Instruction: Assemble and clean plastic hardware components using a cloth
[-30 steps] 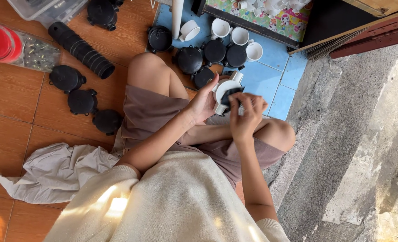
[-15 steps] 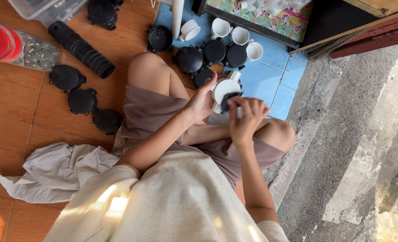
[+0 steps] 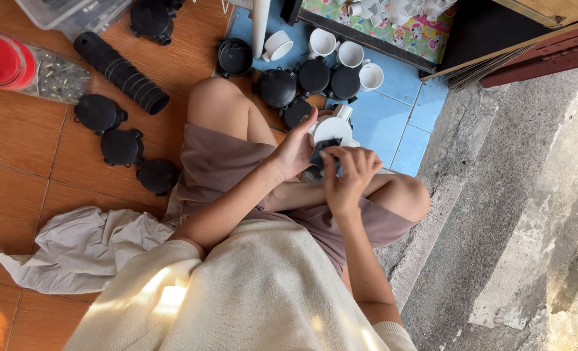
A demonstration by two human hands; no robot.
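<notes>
Left hand [image 3: 297, 151] cups a round white fitting [image 3: 332, 130] from its side, fingers curled around the rim, while the right hand [image 3: 349, 172] pinches a small dark piece [image 3: 317, 153] against the fitting's lower edge. Both hands work just above the person's crossed legs, with the fitting held over the boundary between the orange floor tiles [image 3: 16, 136] and the blue tiles [image 3: 393, 110]. Whether the dark piece is going on or coming off cannot be told from this view.

Judging by the spread, the work looks partway through. About 4 black round fittings [image 3: 313, 77] cluster just beyond the knee, touching or nearly touching one another, and several white cup-shaped fittings [image 3: 321, 43] stand among them on the blue tiles. 3 more black fittings [image 3: 121, 147] lie in a loose line on the orange tiles to the left, apart from the first group, and another [image 3: 150, 18] sits near the top edge. Which of these are finished and which wait their turn is unclear.

Farther out lie a black corrugated tube [image 3: 120, 71], a red lid [image 3: 0, 62] beside a bag of small parts [image 3: 58, 78], a crumpled pale cloth [image 3: 81, 247] by the hip, and a rough concrete step [image 3: 510, 214] to the right.
</notes>
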